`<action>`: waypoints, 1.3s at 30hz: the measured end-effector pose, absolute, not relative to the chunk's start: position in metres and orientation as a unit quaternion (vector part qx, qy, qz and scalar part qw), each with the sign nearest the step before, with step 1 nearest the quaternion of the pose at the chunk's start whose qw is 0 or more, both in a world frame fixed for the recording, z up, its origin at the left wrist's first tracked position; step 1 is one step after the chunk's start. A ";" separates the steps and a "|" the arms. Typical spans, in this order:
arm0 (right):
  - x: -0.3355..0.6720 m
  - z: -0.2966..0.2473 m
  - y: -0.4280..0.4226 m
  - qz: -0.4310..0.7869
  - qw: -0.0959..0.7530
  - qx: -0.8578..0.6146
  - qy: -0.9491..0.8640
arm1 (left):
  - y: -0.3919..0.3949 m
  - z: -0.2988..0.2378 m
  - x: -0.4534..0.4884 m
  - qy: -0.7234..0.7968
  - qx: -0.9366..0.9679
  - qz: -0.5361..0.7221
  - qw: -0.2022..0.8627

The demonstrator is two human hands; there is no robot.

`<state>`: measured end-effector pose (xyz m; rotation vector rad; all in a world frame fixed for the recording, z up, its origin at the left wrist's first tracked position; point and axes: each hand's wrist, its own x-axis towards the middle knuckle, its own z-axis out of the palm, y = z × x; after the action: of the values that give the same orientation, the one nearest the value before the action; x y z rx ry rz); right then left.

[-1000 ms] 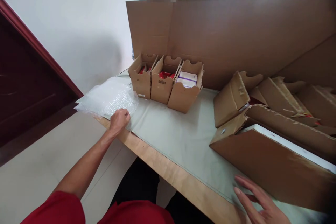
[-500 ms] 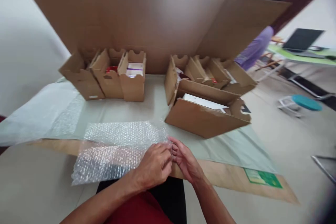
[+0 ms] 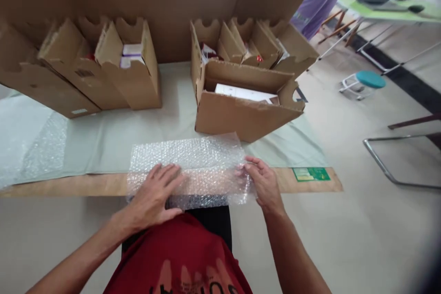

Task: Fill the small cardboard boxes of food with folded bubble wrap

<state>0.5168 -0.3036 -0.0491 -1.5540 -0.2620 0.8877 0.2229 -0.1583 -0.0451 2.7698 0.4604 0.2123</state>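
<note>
A clear sheet of bubble wrap point(image 3: 193, 161) lies across the table's front edge, its near part hanging over toward my lap. My left hand point(image 3: 156, 197) rests on its left part, open, with fingers spread flat. At the other end my right hand point(image 3: 265, 183) pinches the sheet's right edge between thumb and fingers. Just beyond the sheet stands a cardboard holder point(image 3: 248, 115) with a white box point(image 3: 244, 93) inside.
More cardboard holders stand at the back left point(image 3: 127, 78) and back right point(image 3: 237, 41), before a tall cardboard panel point(image 3: 155, 4). Another bubble wrap sheet point(image 3: 44, 142) lies at far left. A green label point(image 3: 312, 174) is on the table edge. A teal stool point(image 3: 370, 79) stands beyond.
My left hand has moved left from the sheet's right edge and flattened on it. The sheet has shifted right, its right end now in my right hand. The view has tilted down.
</note>
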 end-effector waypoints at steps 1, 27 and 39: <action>0.520 -0.049 -0.312 0.383 0.616 -0.680 -0.109 | -0.155 -0.047 0.213 0.161 0.974 0.063 0.144; 0.523 -0.042 -0.334 0.240 0.432 -0.774 -0.397 | -0.090 -0.007 0.153 0.404 0.795 0.075 0.446; 0.513 -0.060 -0.297 0.159 0.404 -0.836 -0.336 | -0.099 -0.029 0.181 0.600 0.724 0.154 0.302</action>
<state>0.5127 -0.2973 -0.0602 -2.1101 -0.8482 0.4014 0.1813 -0.0995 -0.0288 1.9200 1.5922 0.4089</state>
